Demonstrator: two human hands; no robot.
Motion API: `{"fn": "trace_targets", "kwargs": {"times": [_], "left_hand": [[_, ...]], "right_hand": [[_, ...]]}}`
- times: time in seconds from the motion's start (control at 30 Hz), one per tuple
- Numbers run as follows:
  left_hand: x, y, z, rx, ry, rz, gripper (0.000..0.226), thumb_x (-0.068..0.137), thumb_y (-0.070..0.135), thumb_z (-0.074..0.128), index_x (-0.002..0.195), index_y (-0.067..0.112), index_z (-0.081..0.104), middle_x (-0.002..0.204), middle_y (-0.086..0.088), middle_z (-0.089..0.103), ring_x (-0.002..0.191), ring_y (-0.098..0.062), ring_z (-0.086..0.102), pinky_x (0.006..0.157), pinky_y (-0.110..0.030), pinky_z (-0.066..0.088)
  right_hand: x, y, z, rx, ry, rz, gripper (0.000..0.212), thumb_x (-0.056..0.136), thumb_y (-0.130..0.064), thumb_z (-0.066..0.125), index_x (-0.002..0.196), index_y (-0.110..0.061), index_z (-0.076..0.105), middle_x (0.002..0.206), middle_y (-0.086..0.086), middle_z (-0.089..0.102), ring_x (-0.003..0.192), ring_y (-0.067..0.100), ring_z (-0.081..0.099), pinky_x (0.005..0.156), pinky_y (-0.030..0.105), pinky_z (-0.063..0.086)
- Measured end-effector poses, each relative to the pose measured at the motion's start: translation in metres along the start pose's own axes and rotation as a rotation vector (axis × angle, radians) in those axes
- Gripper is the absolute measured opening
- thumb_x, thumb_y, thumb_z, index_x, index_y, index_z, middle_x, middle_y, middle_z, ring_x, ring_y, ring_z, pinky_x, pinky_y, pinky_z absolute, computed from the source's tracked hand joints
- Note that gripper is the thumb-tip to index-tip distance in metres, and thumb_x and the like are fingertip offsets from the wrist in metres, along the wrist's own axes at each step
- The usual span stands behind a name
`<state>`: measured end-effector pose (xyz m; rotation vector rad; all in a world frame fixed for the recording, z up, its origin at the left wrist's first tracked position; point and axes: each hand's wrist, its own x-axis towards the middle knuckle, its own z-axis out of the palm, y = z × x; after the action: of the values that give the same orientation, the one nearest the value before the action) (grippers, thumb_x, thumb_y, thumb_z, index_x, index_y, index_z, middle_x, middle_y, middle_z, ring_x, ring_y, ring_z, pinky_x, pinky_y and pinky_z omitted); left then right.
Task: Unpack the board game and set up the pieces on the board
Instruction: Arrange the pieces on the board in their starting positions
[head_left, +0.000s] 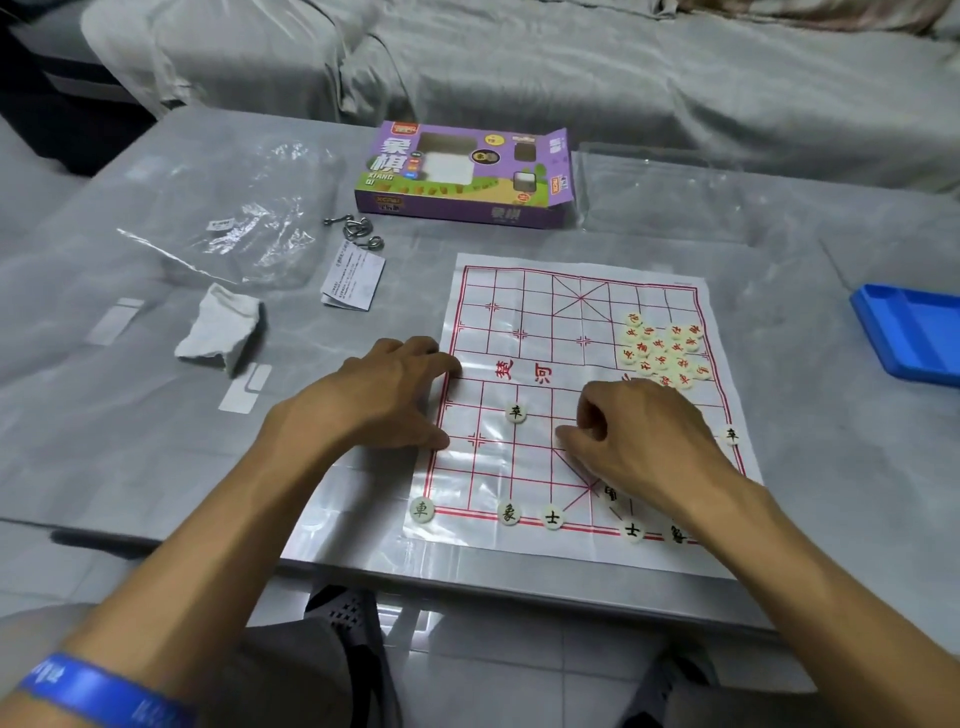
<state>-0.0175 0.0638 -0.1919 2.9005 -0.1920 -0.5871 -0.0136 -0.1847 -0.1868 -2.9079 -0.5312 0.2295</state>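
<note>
— While both hands are over the paper board (571, 322), which lies on the near right part of the grey table (156, 457), what is each doing?

— The left hand (379, 395) rests on the board's left edge, fingers spread and fairly straight, pressing the sheet flat and holding nothing. The right hand (639, 436) sits over the board's near half with fingers curled inward; I cannot tell whether they pinch a piece.

— Where are the pieces?

— A heap of red-marked discs (662, 351) lies by the board's right edge. Dark-marked discs (552, 517) sit along the near edge, one (516, 412) stands further in, another (731, 434) by the right edge.

— Anything hidden?

— The right wrist covers part of the near row. The purple box (462, 176) lies open at the table's far edge; its print is blurred.
</note>
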Motion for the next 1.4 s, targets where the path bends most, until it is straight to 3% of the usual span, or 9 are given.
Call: {"fn": "trace_targets", "kwargs": {"times": [0.13, 0.23, 0.4, 0.53, 0.7, 1.03, 1.2, 1.27, 1.4], "left_hand": [[0.001, 0.0, 0.001, 0.012, -0.011, -0.002, 0.082, 0.076, 0.054, 0.073, 0.144, 0.037, 0.029, 0.156, 0.006, 0.022, 0.141, -0.025, 0.024, 0.107, -0.049, 0.034], [0.002, 0.0, 0.001, 0.011, -0.01, -0.002, 0.082, 0.077, 0.054, 0.072, 0.144, 0.037, 0.029, 0.156, 0.007, 0.022, 0.14, -0.025, 0.024, 0.107, -0.048, 0.034], [0.002, -0.001, 0.002, 0.008, -0.013, -0.006, 0.083, 0.076, 0.056, 0.073, 0.144, 0.038, 0.029, 0.156, 0.007, 0.022, 0.141, -0.025, 0.024, 0.107, -0.049, 0.035], [0.0, 0.0, 0.001, 0.001, -0.012, -0.004, 0.082, 0.076, 0.054, 0.073, 0.144, 0.037, 0.029, 0.156, 0.007, 0.022, 0.14, -0.024, 0.024, 0.107, -0.047, 0.034], [0.0, 0.0, 0.0, -0.008, -0.018, -0.008, 0.082, 0.077, 0.053, 0.073, 0.144, 0.037, 0.03, 0.156, 0.007, 0.021, 0.141, -0.024, 0.023, 0.108, -0.047, 0.034], [0.0, 0.003, -0.002, -0.022, -0.015, -0.029, 0.085, 0.074, 0.051, 0.076, 0.144, 0.036, 0.03, 0.157, 0.006, 0.02, 0.141, -0.025, 0.023, 0.107, -0.048, 0.035], [-0.003, 0.006, -0.005, -0.012, -0.005, -0.021, 0.083, 0.075, 0.046, 0.077, 0.144, 0.033, 0.032, 0.154, 0.005, 0.024, 0.139, -0.026, 0.025, 0.106, -0.047, 0.037], [-0.004, 0.006, -0.005, -0.033, 0.004, -0.009, 0.075, 0.075, 0.043, 0.077, 0.139, 0.033, 0.039, 0.149, 0.005, 0.029, 0.135, -0.026, 0.028, 0.102, -0.046, 0.039], [-0.005, 0.006, -0.004, -0.058, 0.029, 0.002, 0.069, 0.073, 0.043, 0.077, 0.134, 0.033, 0.044, 0.143, 0.007, 0.035, 0.131, -0.024, 0.032, 0.097, -0.044, 0.04]], "right_hand": [[-0.007, -0.004, 0.008, 0.034, 0.01, -0.069, 0.017, 0.087, -0.039, 0.059, 0.095, -0.024, 0.061, 0.084, -0.006, 0.064, 0.087, 0.018, 0.055, 0.071, 0.032, 0.047], [-0.01, -0.004, 0.007, 0.098, -0.064, -0.095, 0.024, 0.083, -0.033, 0.065, 0.106, -0.028, 0.058, 0.096, -0.009, 0.062, 0.095, 0.014, 0.052, 0.077, 0.033, 0.049], [-0.013, -0.001, 0.008, 0.089, 0.0, -0.088, 0.022, 0.085, -0.044, 0.062, 0.1, -0.029, 0.058, 0.09, -0.013, 0.061, 0.087, 0.012, 0.053, 0.074, 0.032, 0.049], [-0.013, -0.003, 0.008, 0.119, -0.047, -0.108, 0.018, 0.085, -0.034, 0.063, 0.103, -0.029, 0.061, 0.097, -0.012, 0.063, 0.092, 0.012, 0.054, 0.079, 0.035, 0.052], [-0.014, -0.002, 0.007, 0.116, -0.038, -0.102, 0.021, 0.084, -0.034, 0.065, 0.104, -0.03, 0.059, 0.094, -0.013, 0.061, 0.091, 0.011, 0.053, 0.077, 0.032, 0.051], [0.008, -0.04, -0.005, 0.261, 0.089, -0.354, 0.019, 0.084, -0.021, 0.066, 0.102, -0.023, 0.062, 0.099, -0.011, 0.063, 0.093, 0.012, 0.047, 0.072, 0.027, 0.038], [0.028, -0.068, 0.022, 0.191, 0.151, -0.416, 0.015, 0.081, -0.016, 0.062, 0.096, -0.019, 0.064, 0.089, -0.002, 0.067, 0.086, 0.019, 0.048, 0.067, 0.031, 0.035], [0.032, -0.074, 0.03, 0.185, 0.158, -0.409, 0.02, 0.081, -0.015, 0.061, 0.101, -0.019, 0.062, 0.085, 0.0, 0.062, 0.084, 0.019, 0.044, 0.066, 0.029, 0.025], [0.034, -0.079, 0.039, 0.189, 0.175, -0.381, 0.024, 0.082, -0.015, 0.058, 0.105, -0.021, 0.058, 0.079, 0.0, 0.047, 0.083, 0.021, 0.042, 0.065, 0.03, 0.025]]}}
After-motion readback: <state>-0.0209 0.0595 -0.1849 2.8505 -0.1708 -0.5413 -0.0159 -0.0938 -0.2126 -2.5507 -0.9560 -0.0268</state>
